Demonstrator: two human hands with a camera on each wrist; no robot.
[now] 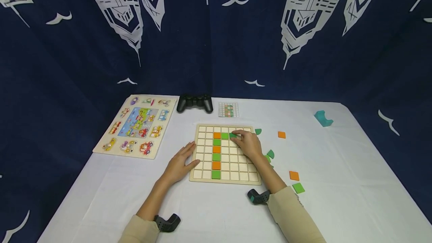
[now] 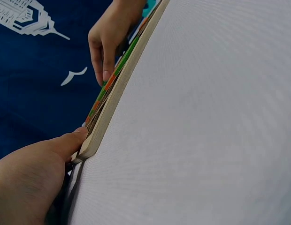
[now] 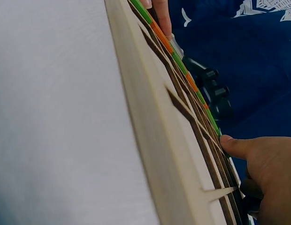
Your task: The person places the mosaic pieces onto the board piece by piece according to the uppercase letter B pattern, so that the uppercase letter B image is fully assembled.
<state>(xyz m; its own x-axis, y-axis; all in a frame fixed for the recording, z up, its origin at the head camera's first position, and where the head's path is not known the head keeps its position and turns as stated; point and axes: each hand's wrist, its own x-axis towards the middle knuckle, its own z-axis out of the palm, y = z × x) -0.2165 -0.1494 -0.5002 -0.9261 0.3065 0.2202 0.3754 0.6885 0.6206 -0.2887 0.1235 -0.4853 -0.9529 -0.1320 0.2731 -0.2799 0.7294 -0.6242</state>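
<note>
A wooden grid board (image 1: 235,179) lies flat in the middle, with orange tiles (image 1: 216,165) and green tiles (image 1: 216,174) alternating down one column. My right hand (image 1: 249,144) is over the board's upper right part, thumb and fingertips pinching a dark green piece (image 1: 233,135) at a top-row cell, just right of a green tile (image 1: 224,135). Its fingers largely cover that piece. At the board's left edge rests my left hand (image 1: 179,164), fingers extended along the side and thumb on the rim. In the left wrist view, the left thumb (image 2: 72,143) touches the board's corner.
Loose orange squares (image 1: 281,134), a green square (image 1: 298,188) and rounded green pieces (image 1: 270,153) lie right of the board. Behind it are a small pattern card (image 1: 228,110) and a black game controller (image 1: 194,103). A picture puzzle (image 1: 135,126) lies left; a teal block (image 1: 323,118), far right.
</note>
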